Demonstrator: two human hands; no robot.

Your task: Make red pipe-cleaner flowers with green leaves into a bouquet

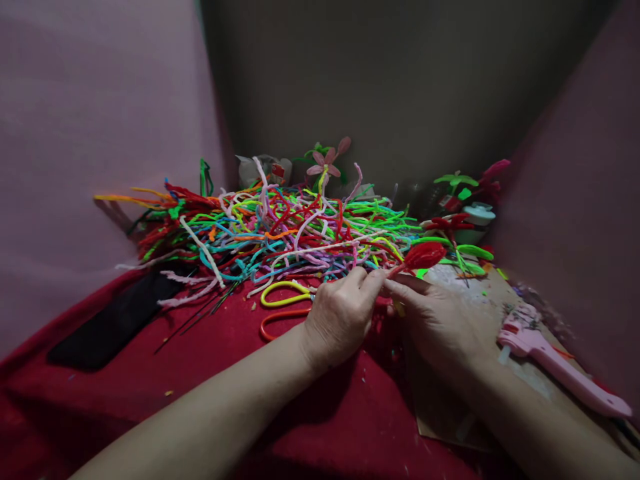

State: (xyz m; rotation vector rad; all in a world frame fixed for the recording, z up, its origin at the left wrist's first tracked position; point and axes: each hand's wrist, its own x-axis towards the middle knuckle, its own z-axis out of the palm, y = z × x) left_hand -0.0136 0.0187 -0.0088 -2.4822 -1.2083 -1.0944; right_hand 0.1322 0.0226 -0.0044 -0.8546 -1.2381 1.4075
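Observation:
My left hand [343, 313] and my right hand [433, 317] meet over the red cloth [210, 407], fingertips pinched together on the stem of a red pipe-cleaner flower bud [423, 255]. The bud points up and to the right, above my right hand. Just behind my hands lies a big tangled pile of coloured pipe cleaners [280, 230]. Scissors with yellow and orange handles [283, 310] lie on the cloth just left of my left hand.
A pink glue gun [555, 363] lies on a cardboard sheet [445, 413] at the right. A black flat case [117, 323] rests at the left. Finished pipe-cleaner flowers, pink [327, 163] and red-green [463, 187], stand at the back by a white pot [477, 215].

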